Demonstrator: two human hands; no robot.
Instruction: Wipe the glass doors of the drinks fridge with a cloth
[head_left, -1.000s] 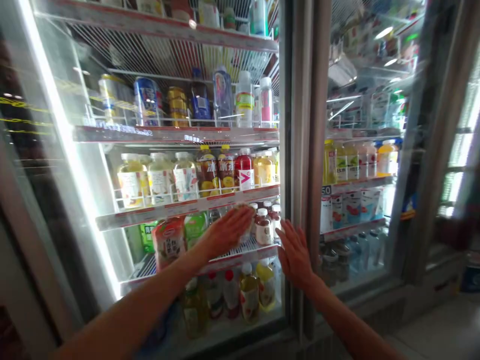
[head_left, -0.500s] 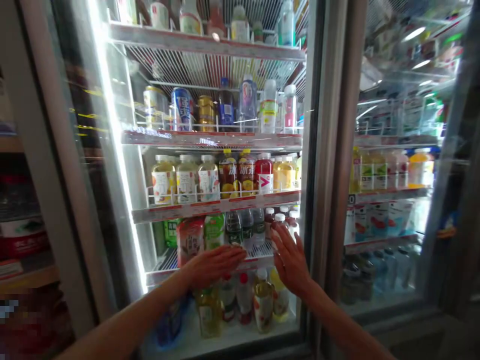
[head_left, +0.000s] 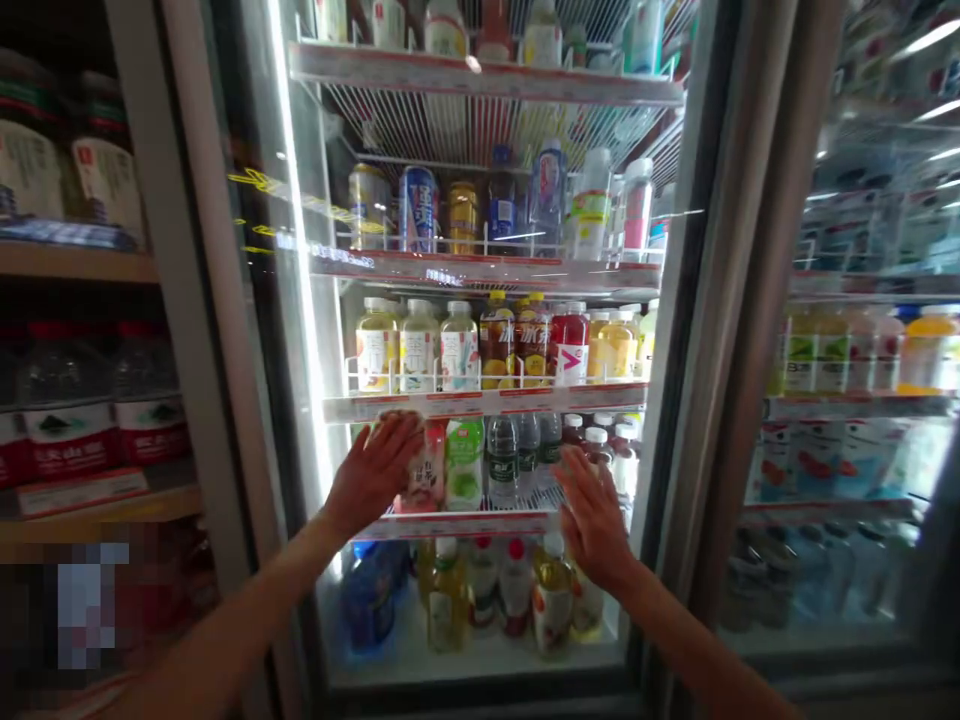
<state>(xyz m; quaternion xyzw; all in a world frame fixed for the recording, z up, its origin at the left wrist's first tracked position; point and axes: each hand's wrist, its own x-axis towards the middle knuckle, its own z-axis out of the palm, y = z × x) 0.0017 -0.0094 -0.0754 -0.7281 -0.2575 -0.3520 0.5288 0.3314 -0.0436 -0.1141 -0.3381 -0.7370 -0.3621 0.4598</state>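
My left hand (head_left: 379,465) is raised with its fingers stretched out, in front of the left part of the lower shelf. It partly covers a pink-red drink pack (head_left: 429,480), and a green pack (head_left: 465,462) stands just to the right. My right hand (head_left: 596,525) is also open, palm turned inward, before the small white-capped bottles (head_left: 598,440). Between the hands, clear dark-labelled bottles (head_left: 502,460) stand on the shelf. Neither hand holds anything. Whether either one touches the glass I cannot tell.
A lit drinks cooler has several wire shelves (head_left: 487,402) of bottles and cans. Reflections show on its glass. A metal door frame (head_left: 772,300) separates it from another cooler at right. Red-labelled bottles (head_left: 67,430) fill a wooden shelf (head_left: 82,265) unit at left.
My left hand has moved left and up from the shelf's middle to its left part. The view has turned left, so the cooler sits further right; my right hand stays open.
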